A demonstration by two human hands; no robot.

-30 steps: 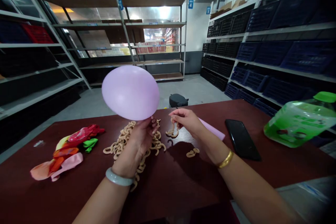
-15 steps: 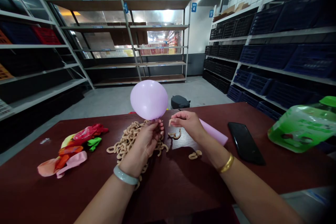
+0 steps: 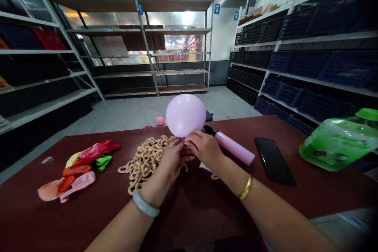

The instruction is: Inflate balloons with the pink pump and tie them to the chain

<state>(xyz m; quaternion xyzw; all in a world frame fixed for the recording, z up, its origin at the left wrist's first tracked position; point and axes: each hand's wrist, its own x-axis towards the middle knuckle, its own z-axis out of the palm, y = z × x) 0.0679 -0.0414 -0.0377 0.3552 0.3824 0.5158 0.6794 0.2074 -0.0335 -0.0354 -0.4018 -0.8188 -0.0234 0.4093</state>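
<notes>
A blown-up lilac balloon point(image 3: 186, 115) stands above my two hands, its neck end down. My left hand point(image 3: 174, 155) is closed around the balloon's neck. My right hand point(image 3: 203, 146) is pinched against that same spot, its fingertips touching those of the left. What the right fingers hold is hidden between the hands. Beside and partly behind my left hand lies a heap of tan loops point(image 3: 150, 155). One loose tan loop point(image 3: 215, 176) lies under my right wrist, partly covered. Past my right hand rests a pink cylinder with a black end, a balloon pump by its look point(image 3: 236, 149).
Limp coloured balloons point(image 3: 78, 169) lie at the table's left. A black phone point(image 3: 274, 161) and a green liquid jug point(image 3: 336, 145) are at the right. A small pink balloon point(image 3: 160, 121) shows beyond the far edge of the table point(image 3: 97, 224). Shelves with crates point(image 3: 298, 63) stand around.
My right hand has moved left and down to meet my left hand at the balloon's neck. The balloon and left hand have shifted right. The tan piece in the right fingertips is now hidden.
</notes>
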